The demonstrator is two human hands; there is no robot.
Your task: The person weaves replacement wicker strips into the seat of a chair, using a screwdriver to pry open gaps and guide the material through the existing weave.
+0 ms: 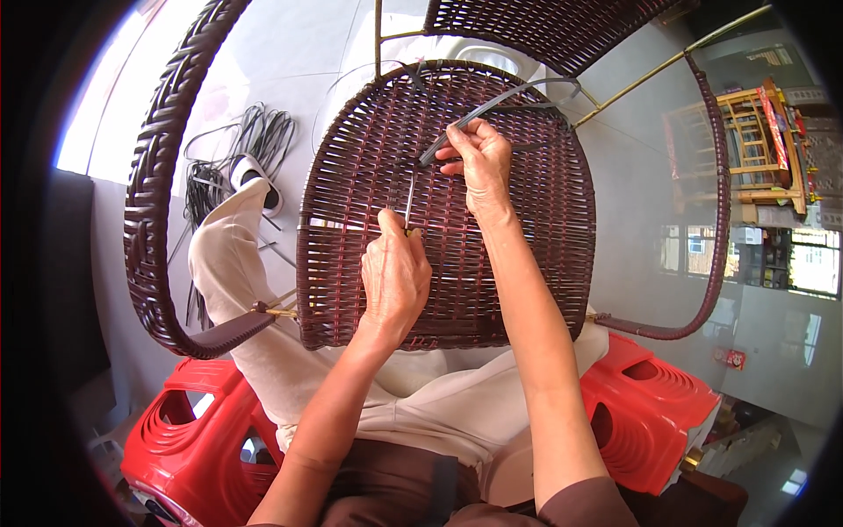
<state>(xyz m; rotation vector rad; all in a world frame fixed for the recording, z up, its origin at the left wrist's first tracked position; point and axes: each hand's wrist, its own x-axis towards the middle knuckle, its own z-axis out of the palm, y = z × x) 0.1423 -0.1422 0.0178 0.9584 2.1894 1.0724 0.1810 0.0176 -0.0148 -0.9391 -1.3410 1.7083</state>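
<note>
Nearest the camera, the person sits on a red moulded plastic stool [206, 430], with cream trousers [263, 351] stretched out under the work. Just beyond the knees, the left hand [395, 277] has its grip closed around the handle of a thin metal awl-like tool [409, 198], whose shaft points up and away into the weave. That weave is the dark brown woven rattan-style chair seat panel [448, 202], tipped up against the lap with its curved armrest frame [154, 202] sweeping round on the left. A little farther on, the right hand [479, 162] pinches a flat grey plastic weaving strip [505, 101] between thumb and fingers, grip clamped on it close to where it meets the panel; the strip's free end loops up and to the right above the seat. The tool's tip and the strip's entry point lie just beside each other. By the look of it, the step in hand is threading the strip through a gap that the tool pries open. The next move likely calls for keeping the gap levered wide while feeding the strip straight through without kinking it. Farther off, a loose bundle of grey strips [255, 140] lies on the pale floor [316, 53].
</note>
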